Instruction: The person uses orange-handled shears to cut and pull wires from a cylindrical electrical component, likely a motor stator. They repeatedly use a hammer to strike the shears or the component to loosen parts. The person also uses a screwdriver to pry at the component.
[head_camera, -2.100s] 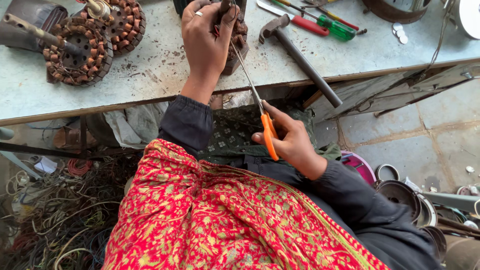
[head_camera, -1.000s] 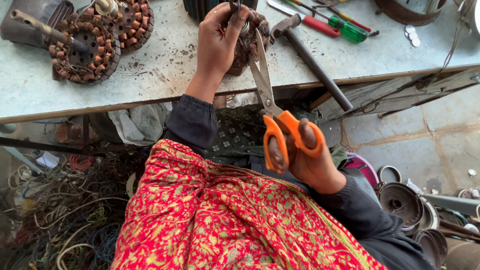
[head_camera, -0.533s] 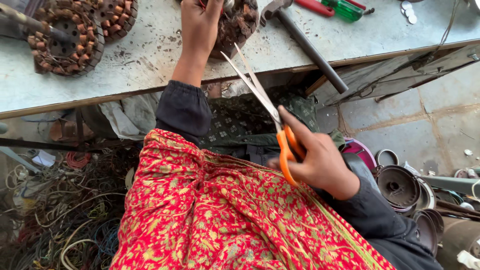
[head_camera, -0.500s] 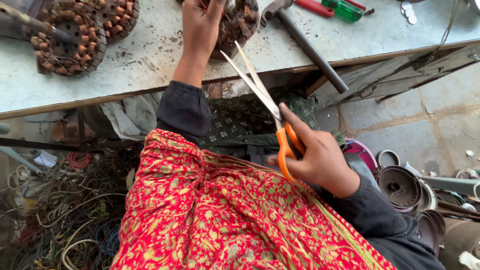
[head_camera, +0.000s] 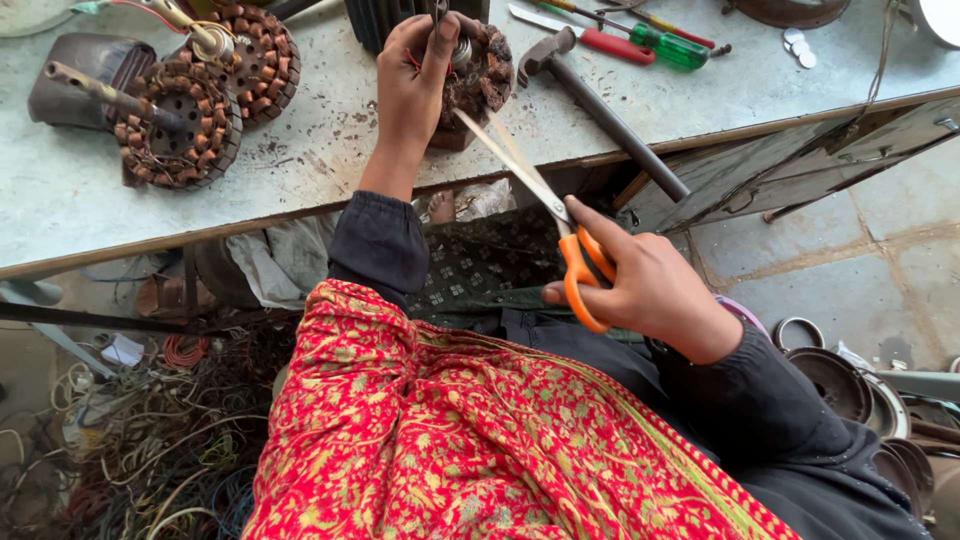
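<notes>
- The left hand (head_camera: 418, 75) closes around the top of a rusty stator (head_camera: 472, 80), fingers curled over its near edge; the stator sits on the table (head_camera: 330, 170) near the front edge.
- The right hand (head_camera: 645, 285) is clamped on the orange handles of scissors (head_camera: 560, 225), fingers through the loops, held off the table just in front of the stator.
- The scissor blades stand slightly apart, tips reaching up to the stator's lower side; whether they touch it I cannot tell.
- A hammer (head_camera: 600, 110) lies just right of the stator, its handle running past the table edge.
- A green screwdriver (head_camera: 665, 42) and a red-handled tool (head_camera: 590, 40) lie beyond the hammer, right of the stator.
- Two more wound stators (head_camera: 180, 125) with shafts sit well left of the held stator.
- Metal bowls (head_camera: 840, 385) lie stacked on the floor, far right of and below the stator; contents not visible.
- Tangled wires (head_camera: 130, 440) cover the floor under the table, left of the stator.
</notes>
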